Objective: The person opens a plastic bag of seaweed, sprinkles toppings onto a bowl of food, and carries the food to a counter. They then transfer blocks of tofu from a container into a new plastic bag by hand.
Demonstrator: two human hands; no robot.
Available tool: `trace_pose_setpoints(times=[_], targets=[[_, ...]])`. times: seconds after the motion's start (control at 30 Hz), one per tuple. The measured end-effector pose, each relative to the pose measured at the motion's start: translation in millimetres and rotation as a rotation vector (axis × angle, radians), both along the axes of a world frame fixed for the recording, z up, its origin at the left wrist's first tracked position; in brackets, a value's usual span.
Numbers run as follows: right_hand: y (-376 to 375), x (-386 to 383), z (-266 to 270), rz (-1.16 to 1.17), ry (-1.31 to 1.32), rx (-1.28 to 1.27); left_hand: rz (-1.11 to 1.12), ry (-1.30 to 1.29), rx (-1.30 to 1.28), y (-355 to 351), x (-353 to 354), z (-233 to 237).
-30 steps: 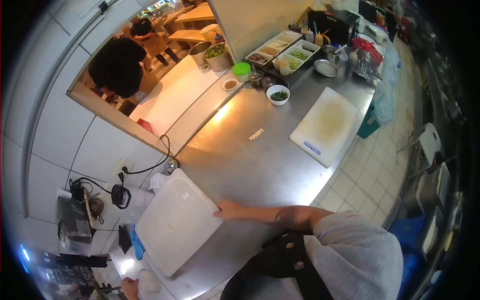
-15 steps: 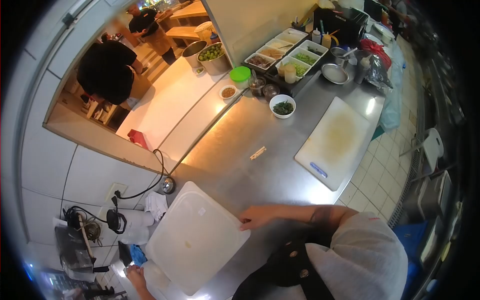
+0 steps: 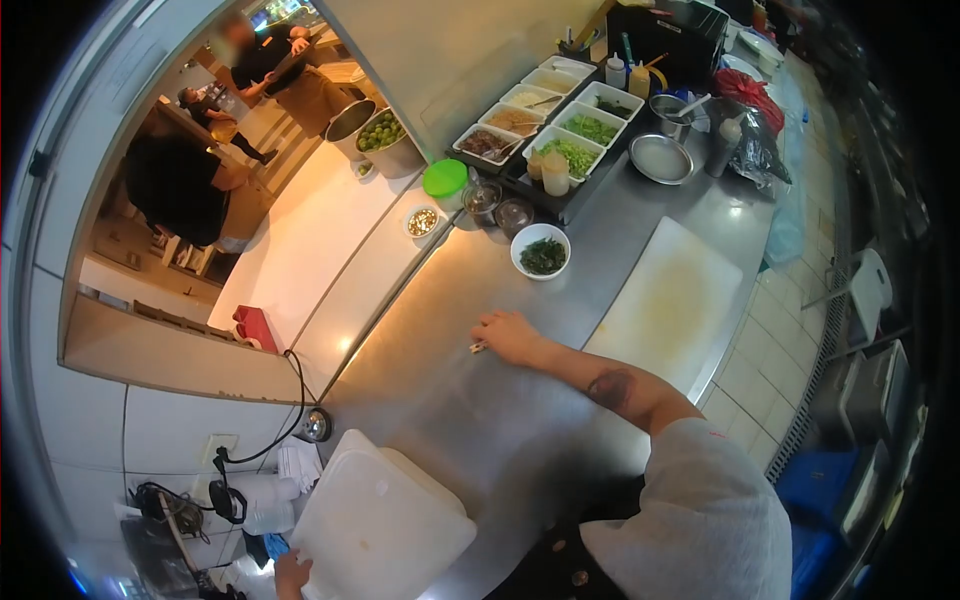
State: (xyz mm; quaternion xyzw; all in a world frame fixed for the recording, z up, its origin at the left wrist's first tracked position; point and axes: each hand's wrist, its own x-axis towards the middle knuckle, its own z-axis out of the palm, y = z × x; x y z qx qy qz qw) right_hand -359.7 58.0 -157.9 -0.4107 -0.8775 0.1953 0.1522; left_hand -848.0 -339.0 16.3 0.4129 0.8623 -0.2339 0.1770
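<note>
Strip (image 3: pixel 477 349), likely light and stiff, best pinched at ends; right fingers (image 3: pixel 491 326) curl over it, left fingers (image 3: pixel 290 562) touch lid (image 3: pixel 385 520), both grips unclear.

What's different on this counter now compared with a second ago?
The right hand let go of the white lid's edge and moved forward to the small pale strip. The left hand moved to the lid's left edge. The bowl of greens and cutting board stayed put.
</note>
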Motion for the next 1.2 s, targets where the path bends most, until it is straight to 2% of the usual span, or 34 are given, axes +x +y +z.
trace_pose_setpoints(times=[0.03,0.1,0.17,0.23,0.3,0.4,0.47,0.5,0.57,0.63,0.7,0.77,0.8,0.87,0.97,1.03,1.1,1.2], targets=[[7.2,0.5,-4.5,0.000,0.005,-0.005,-0.010,-0.095,0.053,23.6,9.3,6.5],[21.4,-0.8,-14.7,-0.083,0.204,-0.135,-0.176,-0.230,0.121,74.0,22.8,11.9],[32.9,-10.2,-9.4,-0.128,0.181,-0.186,-0.181,-0.322,0.131,137.4,61.4,34.4],[28.4,-20.4,-9.2,-0.157,0.148,-0.246,-0.244,-0.292,0.098,198.6,95.5,57.3],[22.1,-29.8,-8.8,-0.348,0.268,-0.063,-0.286,-0.297,0.157,249.1,95.9,63.3],[14.0,-26.8,-7.0,-0.391,0.338,0.078,-0.309,-0.210,0.143,322.3,110.4,85.6],[11.4,-27.6,-15.7,-0.378,0.274,0.224,-0.182,-0.186,0.227,363.9,121.4,102.9],[14.4,-25.8,-12.6,-0.390,0.288,0.244,-0.199,-0.174,0.246,381.6,115.6,107.9],[14.3,-23.1,-6.4,-0.364,0.412,0.063,-0.203,-0.084,0.210,414.9,80.0,117.3],[16.8,-22.9,-7.2,-0.368,0.469,0.092,-0.325,-0.066,0.293,438.0,27.3,121.5],[17.0,-23.9,-10.2,-0.310,0.515,0.083,-0.369,0.225,0.311,459.3,-43.2,115.6],[18.4,-30.9,-11.8,-0.405,0.436,0.066,-0.096,0.145,0.365,470.7,-55.9,132.6],[17.0,-36.0,-10.6,-0.342,0.431,0.033,0.134,0.094,0.340,474.2,-61.8,137.5],[20.2,-34.1,-5.9,-0.429,0.374,0.049,0.420,0.035,0.283,480.1,-66.7,133.9],[24.1,-39.7,-2.8,-0.422,0.369,0.064,0.410,0.083,0.193,478.5,-42.9,116.0],[23.1,-41.2,0.8,-0.406,0.369,0.038,0.421,-0.058,0.132,483.6,-51.5,103.0],[25.1,-41.9,0.4,-0.425,0.369,0.023,0.427,0.074,0.210,491.4,-7.3,88.0],[27.4,-43.7,-1.6,-0.445,0.350,0.010,0.450,0.121,0.253,500.8,2.8,70.8]])
